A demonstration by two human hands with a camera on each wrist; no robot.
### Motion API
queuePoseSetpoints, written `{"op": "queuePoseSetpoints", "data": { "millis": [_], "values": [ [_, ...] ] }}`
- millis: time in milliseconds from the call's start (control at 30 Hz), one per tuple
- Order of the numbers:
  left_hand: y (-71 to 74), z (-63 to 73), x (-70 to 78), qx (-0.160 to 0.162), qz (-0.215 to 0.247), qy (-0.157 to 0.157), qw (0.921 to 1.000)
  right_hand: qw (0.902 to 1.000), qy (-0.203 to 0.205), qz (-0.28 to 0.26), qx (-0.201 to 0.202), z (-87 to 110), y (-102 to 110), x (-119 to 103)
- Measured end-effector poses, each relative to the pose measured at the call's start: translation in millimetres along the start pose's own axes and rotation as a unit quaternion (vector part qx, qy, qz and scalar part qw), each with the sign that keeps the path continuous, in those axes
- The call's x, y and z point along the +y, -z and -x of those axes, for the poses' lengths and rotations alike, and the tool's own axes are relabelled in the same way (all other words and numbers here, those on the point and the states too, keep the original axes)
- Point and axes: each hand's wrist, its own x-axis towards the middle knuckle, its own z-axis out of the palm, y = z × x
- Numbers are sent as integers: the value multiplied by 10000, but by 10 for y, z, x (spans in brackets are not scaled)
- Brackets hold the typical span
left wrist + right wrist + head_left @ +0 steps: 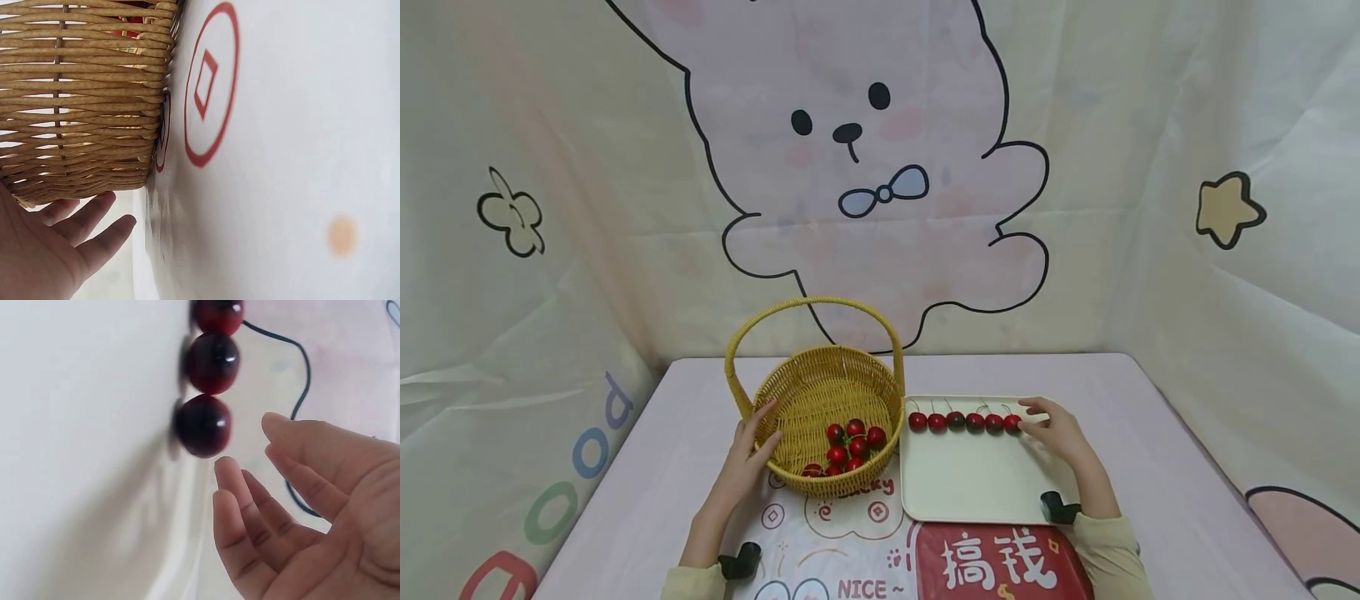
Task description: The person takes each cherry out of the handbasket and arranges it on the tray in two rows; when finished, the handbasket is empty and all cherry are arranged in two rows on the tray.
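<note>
A yellow woven basket (827, 367) with a tall handle stands left of centre, with several dark red cherries (858, 447) gathered at its near right side. My left hand (751, 450) rests at the basket's left rim; in the left wrist view its loosely spread fingers (106, 240) lie along the outer wall. On a cream tray (977, 483), several cherries (956, 421) form a row near the far edge, stems pointing away. Beside the row's right end is my right hand (1060, 433). The right wrist view shows its fingers apart, holding nothing, close to the end cherry (204, 426).
Basket and tray stand side by side on a pale table (1112, 400), nearly touching. Under their near edges lies a printed mat (820, 550) with a red panel. A fabric backdrop (1090, 275) with cartoon drawings rises behind and on both sides.
</note>
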Motion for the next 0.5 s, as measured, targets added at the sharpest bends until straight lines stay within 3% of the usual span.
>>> {"op": "queuePoseSetpoints", "data": {
  "millis": [267, 500],
  "values": [
    [0, -2, 5, 15, -104, 36, 9999, 9990, 322, 65, 290, 41, 39, -344],
    [-1, -5, 1, 8, -31, 66, 10000, 9936, 959, -228, 557, 88, -82, -676]
  ]
}}
